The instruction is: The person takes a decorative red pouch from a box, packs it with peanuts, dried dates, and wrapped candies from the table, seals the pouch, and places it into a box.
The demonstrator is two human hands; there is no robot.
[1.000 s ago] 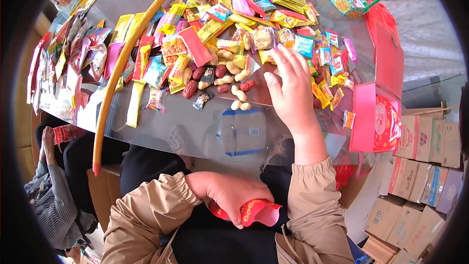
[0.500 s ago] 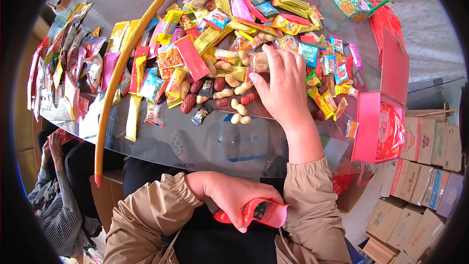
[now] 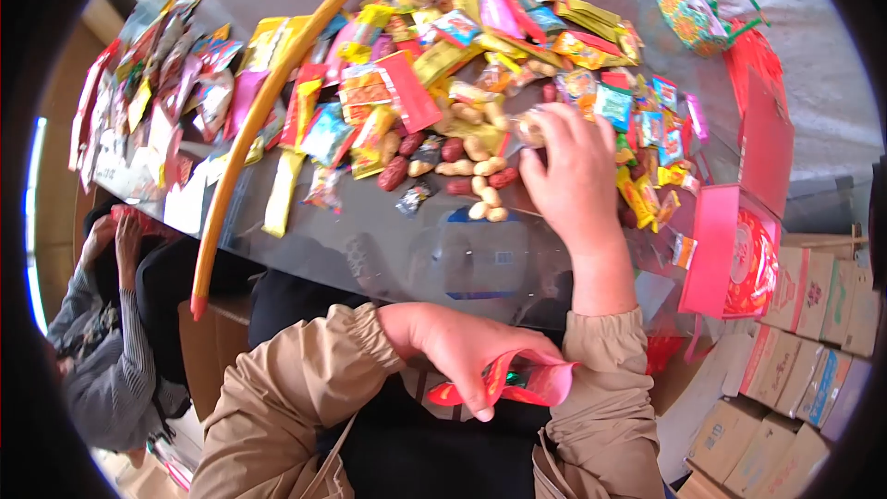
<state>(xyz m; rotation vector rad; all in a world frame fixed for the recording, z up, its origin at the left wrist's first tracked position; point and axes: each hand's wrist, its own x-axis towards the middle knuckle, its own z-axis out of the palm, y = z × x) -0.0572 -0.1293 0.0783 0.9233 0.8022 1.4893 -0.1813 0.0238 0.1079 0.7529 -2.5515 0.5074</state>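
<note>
At the far left, another person point(image 3: 120, 360) in a striped top holds a red packet point(image 3: 143, 220) in both hands beside the glass counter point(image 3: 323, 249). On the counter's left end lies a loose pile of wrapped snacks point(image 3: 166, 92). Next, a long curved yellow-orange strip point(image 3: 254, 125) crosses the view from top to bottom, red at its lower tip.

Right of it spreads a heap of bright candy packets point(image 3: 443, 60), with a flat red packet point(image 3: 409, 91) slanting on top. Along the near edge of the heap lie red dates point(image 3: 393, 173) and unshelled peanuts point(image 3: 487, 190), with a small black-wrapped sweet point(image 3: 413, 199) near the dates.

Below the counter edge, over the lap, the left hand point(image 3: 467, 351) has its grip closed on a red pouch point(image 3: 522, 383); its mouth is open toward the right, with something green and shiny inside. The right hand point(image 3: 575, 166) reaches over the heap, thumb and fingers gripping a clear-wrapped snack point(image 3: 528, 129).

Farther right stand an open red box point(image 3: 711, 254), a patterned basket point(image 3: 691, 20) with a green handle, and stacked cartons point(image 3: 799, 342).
</note>
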